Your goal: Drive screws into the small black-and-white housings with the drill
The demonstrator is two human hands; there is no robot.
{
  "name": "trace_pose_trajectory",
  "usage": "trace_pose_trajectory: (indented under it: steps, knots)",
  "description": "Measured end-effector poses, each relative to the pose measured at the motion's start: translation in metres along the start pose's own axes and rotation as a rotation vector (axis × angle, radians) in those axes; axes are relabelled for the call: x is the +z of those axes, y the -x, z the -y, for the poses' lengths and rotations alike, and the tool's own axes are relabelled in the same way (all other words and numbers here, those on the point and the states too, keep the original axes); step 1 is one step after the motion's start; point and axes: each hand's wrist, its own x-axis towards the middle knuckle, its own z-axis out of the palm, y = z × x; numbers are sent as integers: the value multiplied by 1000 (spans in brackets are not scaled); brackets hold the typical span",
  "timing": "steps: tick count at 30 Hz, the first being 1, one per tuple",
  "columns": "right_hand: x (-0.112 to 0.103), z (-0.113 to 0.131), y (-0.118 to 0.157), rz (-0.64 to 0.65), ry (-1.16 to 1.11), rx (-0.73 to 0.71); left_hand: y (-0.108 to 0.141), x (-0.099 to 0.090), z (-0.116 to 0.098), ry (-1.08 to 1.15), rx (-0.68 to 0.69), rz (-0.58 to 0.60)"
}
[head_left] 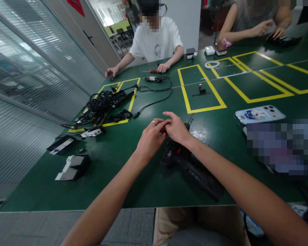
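Black power drill (178, 155) lies on the green table (133, 177), just right of frame center, bit up. Left hand (152, 136) and right hand (176, 128) meet at the fingertips over its front end, fingers curled; can't tell if anything's pinched between them. Cable bundle (101, 102) at center-left, patterned phone (260, 114) at right.
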Motion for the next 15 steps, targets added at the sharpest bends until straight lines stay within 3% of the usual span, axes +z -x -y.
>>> trace_pose_trajectory:
  steps: [9, 12, 15]
  knots:
    - [0, -1, 2, 64, 14, 15, 4, 2, 1, 49, -122, -65]
    - [1, -4, 2, 26, 72, 5, 12, -17, 19, 16, -245, -95]
    - [3, -6, 3, 25, 67, 2, 36, -58, 53, -51, -449, -105]
